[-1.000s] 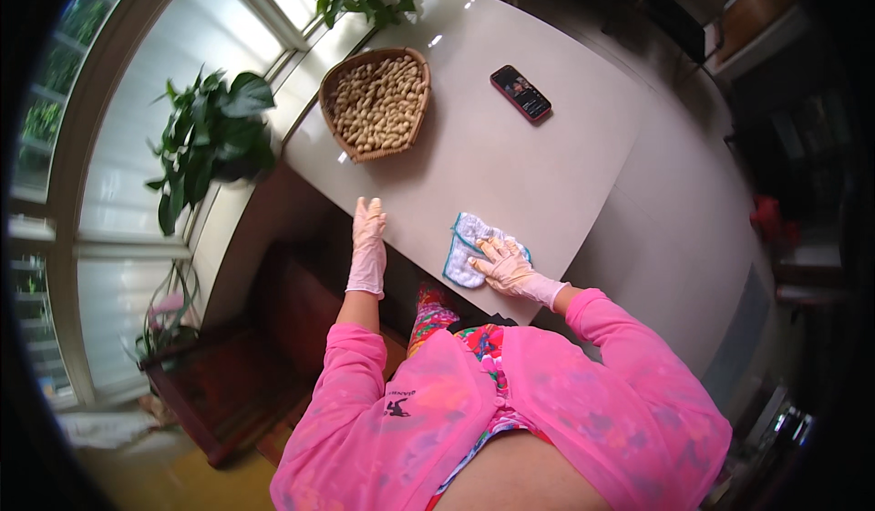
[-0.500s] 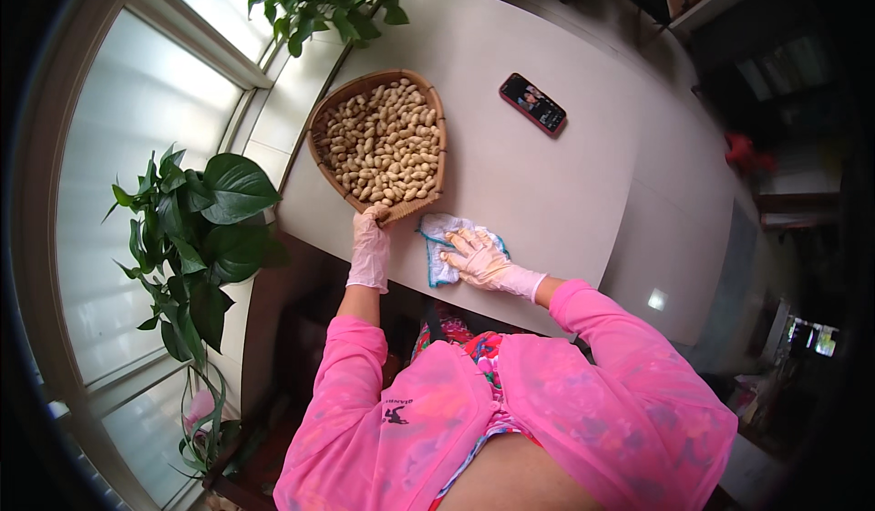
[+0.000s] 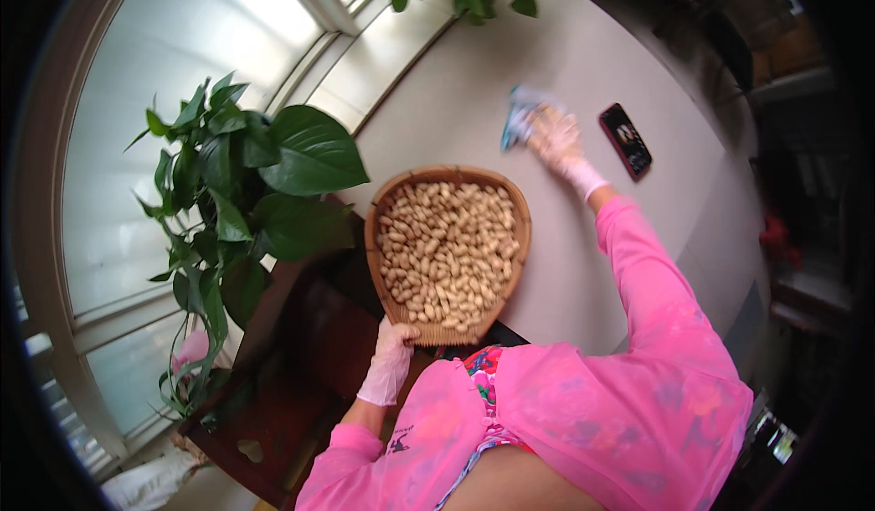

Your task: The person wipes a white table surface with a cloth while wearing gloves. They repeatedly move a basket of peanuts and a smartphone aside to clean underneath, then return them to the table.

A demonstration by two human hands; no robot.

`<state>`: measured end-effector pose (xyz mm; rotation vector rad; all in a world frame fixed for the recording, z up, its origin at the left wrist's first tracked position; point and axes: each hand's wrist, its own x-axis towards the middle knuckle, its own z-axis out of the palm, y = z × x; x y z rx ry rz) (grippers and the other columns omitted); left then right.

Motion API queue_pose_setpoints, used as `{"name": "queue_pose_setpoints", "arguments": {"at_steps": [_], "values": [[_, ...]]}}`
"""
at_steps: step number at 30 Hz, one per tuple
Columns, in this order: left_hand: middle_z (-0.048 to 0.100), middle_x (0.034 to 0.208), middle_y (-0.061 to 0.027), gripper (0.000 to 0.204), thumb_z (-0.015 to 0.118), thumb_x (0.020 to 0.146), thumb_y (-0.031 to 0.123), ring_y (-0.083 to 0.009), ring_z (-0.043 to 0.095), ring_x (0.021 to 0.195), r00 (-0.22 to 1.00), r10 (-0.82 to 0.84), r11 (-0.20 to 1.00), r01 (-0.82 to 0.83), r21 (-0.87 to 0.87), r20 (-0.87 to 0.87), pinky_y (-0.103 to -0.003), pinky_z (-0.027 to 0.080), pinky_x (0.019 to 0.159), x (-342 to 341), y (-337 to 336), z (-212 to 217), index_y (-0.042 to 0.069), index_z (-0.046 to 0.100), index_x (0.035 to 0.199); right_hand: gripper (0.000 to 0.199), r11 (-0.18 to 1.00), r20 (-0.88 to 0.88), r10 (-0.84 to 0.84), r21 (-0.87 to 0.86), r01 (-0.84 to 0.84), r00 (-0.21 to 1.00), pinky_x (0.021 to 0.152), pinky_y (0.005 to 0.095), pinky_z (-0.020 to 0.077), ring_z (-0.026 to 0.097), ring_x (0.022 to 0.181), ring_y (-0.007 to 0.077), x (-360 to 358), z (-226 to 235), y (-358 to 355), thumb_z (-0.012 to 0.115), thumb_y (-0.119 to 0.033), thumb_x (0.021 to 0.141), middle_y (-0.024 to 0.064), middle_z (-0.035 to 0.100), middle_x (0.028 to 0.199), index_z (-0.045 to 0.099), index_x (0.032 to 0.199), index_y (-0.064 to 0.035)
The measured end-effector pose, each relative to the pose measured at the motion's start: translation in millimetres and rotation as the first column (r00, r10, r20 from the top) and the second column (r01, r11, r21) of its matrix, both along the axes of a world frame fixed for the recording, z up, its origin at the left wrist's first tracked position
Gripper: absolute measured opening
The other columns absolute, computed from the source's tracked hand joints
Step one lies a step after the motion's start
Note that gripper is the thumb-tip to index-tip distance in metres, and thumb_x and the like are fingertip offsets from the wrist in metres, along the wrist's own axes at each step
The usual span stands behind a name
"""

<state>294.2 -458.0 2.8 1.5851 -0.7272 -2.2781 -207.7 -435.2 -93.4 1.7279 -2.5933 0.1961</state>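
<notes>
Gloved left hand [image 3: 390, 356] holds woven tan basket [image 3: 448, 336]; gloved right hand [image 3: 554, 137] covers white, blue-edged cloth [image 3: 519, 121]

Gripped by its flat near lip, the basket sits over the near edge of the smooth, pale table [image 3: 570, 247], full of tan unshelled peanuts [image 3: 447, 256]. Farther out on the table, the right hand lies blurred over the bunched cloth; whether its fingers grip, I cannot tell. Right of them lies a black-screened phone in a red case [image 3: 626, 142]

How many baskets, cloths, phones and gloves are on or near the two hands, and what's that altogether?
Woven basket: 1
Cloth: 1
Phone: 1
Gloves: 2, one on the left hand, one on the right hand
Total: 5
</notes>
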Motion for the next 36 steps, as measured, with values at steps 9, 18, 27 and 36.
{"name": "queue_pose_setpoints", "arguments": {"at_steps": [9, 18, 27, 36], "values": [[0.064, 0.101, -0.0091, 0.065, 0.062, 0.057, -0.003, -0.0218, 0.064, 0.084, 0.985, 0.168, 0.986, -0.168, -0.011, 0.024, -0.031, 0.053, 0.071, 58, 39, 11, -0.003, 0.053, 0.121, 0.06, 0.994, 0.289, -0.082, -0.043, 0.098, 0.954, 0.116, 0.0498, 0.0148, 0.018, 0.145, 0.0378, 83, -25, -206, 0.032, -0.052, 0.098, 0.0191, 0.02, 0.158, 0.032, 0.15, -0.0222], [0.061, 0.067, -0.0041, 0.045, 0.064, 0.057, 0.0, -0.0113, 0.053, 0.049, 0.904, 0.361, 0.925, -0.316, -0.212, 0.228, -0.022, 0.043, 0.047, 81, 53, 9, -0.003, 0.057, 0.102, 0.078, 0.669, 0.553, 0.61, 0.024, -0.743, 0.567, 0.119, 0.0467, 0.0132, 0.02, 0.144, 0.0335, 201, -20, -119, 0.053, -0.061, 0.083, 0.0107, 0.023, 0.157, 0.034, 0.148, -0.0214], [0.063, 0.074, -0.0056, 0.042, 0.063, 0.059, -0.001, -0.0159, 0.059, 0.056, 0.944, 0.294, 0.956, -0.286, -0.071, 0.148, -0.026, 0.05, 0.054, 61, 46, 32, -0.003, 0.059, 0.1, 0.03, 0.479, 0.297, 0.865, -0.244, -0.843, 0.405, 0.099, 0.0482, 0.0422, 0.048, 0.122, 0.0292, 154, 52, 91, 0.062, -0.025, 0.079, 0.0069, 0.055, 0.124, 0.066, 0.109, -0.0234], [0.059, 0.119, -0.0143, 0.076, 0.057, 0.056, -0.005, -0.0326, 0.062, 0.107, 0.952, 0.128, 0.991, -0.114, 0.066, -0.279, -0.043, 0.055, 0.091, -61, -61, 32, -0.005, 0.045, 0.131, 0.049, 0.946, 0.132, -0.249, 0.245, 0.212, 0.959, 0.112, 0.052, 0.0247, 0.03, 0.14, 0.0342, 81, 36, -26, 0.048, -0.034, 0.094, 0.0113, 0.034, 0.151, 0.044, 0.141, -0.0212]]}}
